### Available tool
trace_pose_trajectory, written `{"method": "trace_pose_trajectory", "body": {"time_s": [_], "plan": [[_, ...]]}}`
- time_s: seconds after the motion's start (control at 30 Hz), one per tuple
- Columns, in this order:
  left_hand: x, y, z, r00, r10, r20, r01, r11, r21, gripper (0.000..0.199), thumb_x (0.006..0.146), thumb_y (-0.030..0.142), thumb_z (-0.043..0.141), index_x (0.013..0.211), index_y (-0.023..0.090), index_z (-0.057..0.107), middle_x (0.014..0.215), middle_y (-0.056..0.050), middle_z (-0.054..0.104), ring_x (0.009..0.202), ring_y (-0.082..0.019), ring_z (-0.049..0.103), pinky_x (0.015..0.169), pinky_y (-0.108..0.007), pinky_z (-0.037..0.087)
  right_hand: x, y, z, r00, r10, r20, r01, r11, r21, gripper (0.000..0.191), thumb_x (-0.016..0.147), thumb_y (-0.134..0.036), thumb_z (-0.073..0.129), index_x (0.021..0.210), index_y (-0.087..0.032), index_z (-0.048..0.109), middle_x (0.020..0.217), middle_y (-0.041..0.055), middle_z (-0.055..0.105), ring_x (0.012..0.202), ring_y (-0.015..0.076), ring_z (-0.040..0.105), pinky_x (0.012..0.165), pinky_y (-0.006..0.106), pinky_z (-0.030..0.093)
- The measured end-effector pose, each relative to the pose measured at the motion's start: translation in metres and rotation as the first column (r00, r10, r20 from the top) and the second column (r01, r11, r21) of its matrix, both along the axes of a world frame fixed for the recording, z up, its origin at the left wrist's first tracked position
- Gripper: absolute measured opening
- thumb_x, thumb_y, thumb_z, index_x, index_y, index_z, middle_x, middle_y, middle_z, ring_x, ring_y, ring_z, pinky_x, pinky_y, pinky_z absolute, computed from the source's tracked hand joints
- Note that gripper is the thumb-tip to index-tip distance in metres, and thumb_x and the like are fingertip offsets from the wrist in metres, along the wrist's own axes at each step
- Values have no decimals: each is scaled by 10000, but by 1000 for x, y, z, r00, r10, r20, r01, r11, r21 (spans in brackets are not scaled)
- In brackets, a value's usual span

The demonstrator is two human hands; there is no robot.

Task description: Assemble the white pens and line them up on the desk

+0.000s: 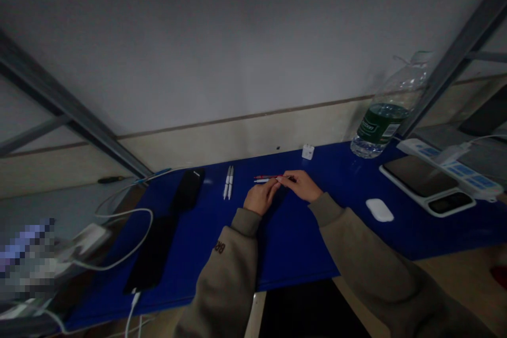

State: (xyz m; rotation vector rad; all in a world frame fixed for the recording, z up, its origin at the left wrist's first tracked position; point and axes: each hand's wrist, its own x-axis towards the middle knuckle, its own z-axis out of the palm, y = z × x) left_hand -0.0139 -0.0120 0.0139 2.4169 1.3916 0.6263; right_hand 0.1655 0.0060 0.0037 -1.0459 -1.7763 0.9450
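My left hand (259, 198) and my right hand (303, 186) meet over the middle of the blue tabletop, fingers closed in a pinch. Between their fingertips is a slim red pen (264, 176), lying roughly level, its left end sticking out. Just below it shows part of a white pen (260, 181); whether this one is held or lies on the table I cannot tell. To the left, two white pens with grey ends (228, 182) lie side by side, pointing away from me.
A black phone (152, 256) and a dark case-like object (188, 189) lie left, near white cables. A white charger plug (308, 152) stands at the back. Rightward are a large water bottle (382, 121), a white earbud case (379, 210), a scale (423, 182) and a power strip (455, 166).
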Motion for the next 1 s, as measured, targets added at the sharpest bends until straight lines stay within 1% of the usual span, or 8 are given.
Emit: {"method": "trace_pose_trajectory", "body": {"time_s": [0.17,0.3,0.4,0.53,0.67,0.77,0.9,1.0], "plan": [[-3,3,9,920,5,393,54,989,-137,342,970,417,217,1070,194,456,718,-9,630,605,-122,582,642,-251,445,-7,-1,-1,964,62,-258,-103,984,-148,295,828,-479,551,846,-185,573,695,4,550,617,124,511,520,235,396],[-3,6,16,739,43,672,85,984,-156,257,961,413,263,1098,200,305,932,-68,658,765,-129,618,737,-292,485,-11,-4,0,890,117,-440,-246,937,-247,436,824,-451,568,1192,-247,453,932,54,608,735,155,594,508,241,458],[0,7,15,648,56,759,129,975,-182,228,957,394,281,1091,210,271,1082,-116,634,886,-154,630,750,-317,503,-9,-5,2,864,153,-480,-307,916,-260,484,825,-405,585,1250,-241,422,797,22,623,627,137,588,504,245,445],[0,10,9,571,116,813,125,966,-226,238,947,412,298,1070,211,330,1062,-108,648,901,-171,641,690,-303,512,-5,-2,3,865,116,-488,-257,937,-235,353,810,-377,606,1112,-202,554,652,-17,578,542,109,524,495,239,404],[-7,15,4,586,228,778,-5,961,-278,386,924,487,317,1019,158,494,955,-100,672,783,-161,640,617,-272,490,-3,2,2,822,-15,-569,-161,952,-259,255,811,-389,602,928,-165,623,596,-16,533,511,102,476,480,245,365],[-10,15,4,662,239,710,-42,958,-284,430,888,511,407,955,130,594,834,-79,685,689,-137,607,586,-247,456,0,4,3,745,-124,-655,-79,959,-271,267,804,-413,610,917,-172,622,583,-27,487,510,101,446,489,254,361],[-2,9,4,802,115,586,78,953,-294,413,871,496,459,863,134,657,752,-53,683,646,-128,577,590,-240,433,3,6,6,674,-227,-703,25,958,-285,320,801,-494,588,919,-197,607,650,-11,482,588,124,473,522,263,396],[7,2,2,876,8,482,160,938,-307,417,874,494,454,827,146,678,747,-46,689,720,-148,604,667,-247,445,3,5,10,639,-251,-727,-10,942,-335,379,821,-594,493,826,-218,542,760,19,524,704,158,519,594,293,451]]}}
